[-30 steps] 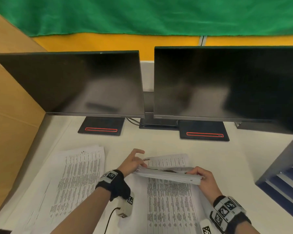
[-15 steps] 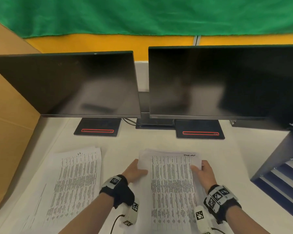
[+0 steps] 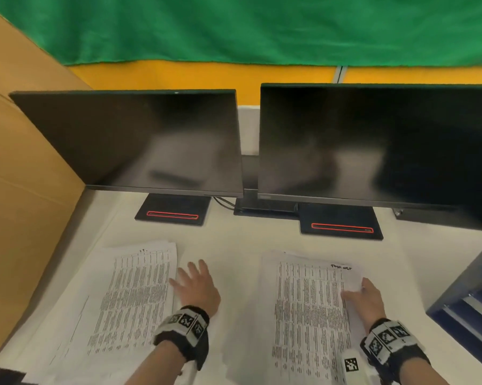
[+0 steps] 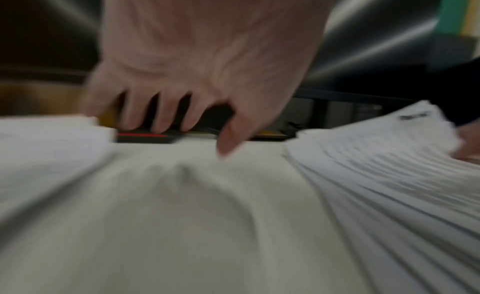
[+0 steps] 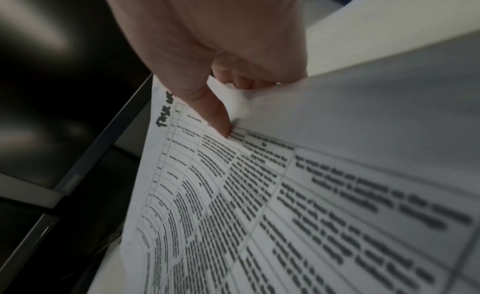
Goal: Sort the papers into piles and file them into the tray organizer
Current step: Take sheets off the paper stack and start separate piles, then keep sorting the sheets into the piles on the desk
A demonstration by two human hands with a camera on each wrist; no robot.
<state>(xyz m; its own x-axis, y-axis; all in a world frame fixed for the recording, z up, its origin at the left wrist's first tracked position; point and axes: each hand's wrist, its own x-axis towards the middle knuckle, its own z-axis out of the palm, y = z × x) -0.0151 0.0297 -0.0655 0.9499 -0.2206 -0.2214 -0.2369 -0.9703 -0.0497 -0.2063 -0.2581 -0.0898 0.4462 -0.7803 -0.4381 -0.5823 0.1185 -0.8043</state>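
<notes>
Two piles of printed table sheets lie on the white desk. The left pile (image 3: 128, 301) is fanned out; the right pile (image 3: 309, 315) has handwriting at its top right corner. My left hand (image 3: 195, 276) hovers with spread fingers between the piles, close to the left pile's right edge, and holds nothing. My right hand (image 3: 356, 290) sits at the right pile's right edge. In the right wrist view the thumb (image 5: 218, 117) presses on the top sheet (image 5: 285, 195) and the fingers curl under the lifted paper edge. The dark blue tray organizer (image 3: 462, 301) stands at the right.
Two dark monitors (image 3: 139, 140) (image 3: 373, 145) on black bases (image 3: 173, 212) stand behind the piles. A cardboard wall (image 3: 26, 190) closes the left side. Bare desk (image 3: 234, 245) lies between the piles and the monitor bases.
A second ago both hands held a raised stack; it was laid flat on the right pile. My left hand has let go and swung left toward the left pile.
</notes>
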